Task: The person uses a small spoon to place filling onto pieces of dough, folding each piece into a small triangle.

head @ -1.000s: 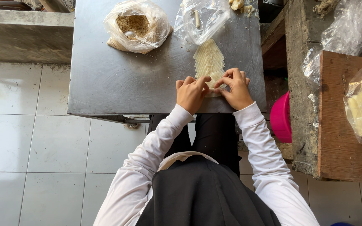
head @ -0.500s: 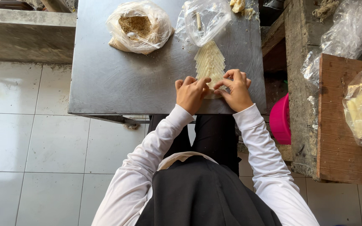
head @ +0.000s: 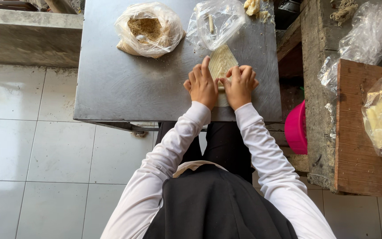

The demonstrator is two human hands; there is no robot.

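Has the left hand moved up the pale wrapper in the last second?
Yes. The left hand has crept forward along the pale wrapper, away from the near edge of the metal table toward the clear bag.

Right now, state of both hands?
Left hand: fingers spread, pressing flat on the pale wrapper sheet, not gripping it.
Right hand: fingers curled onto the same sheet's near edge; whether they pinch it cannot be told.
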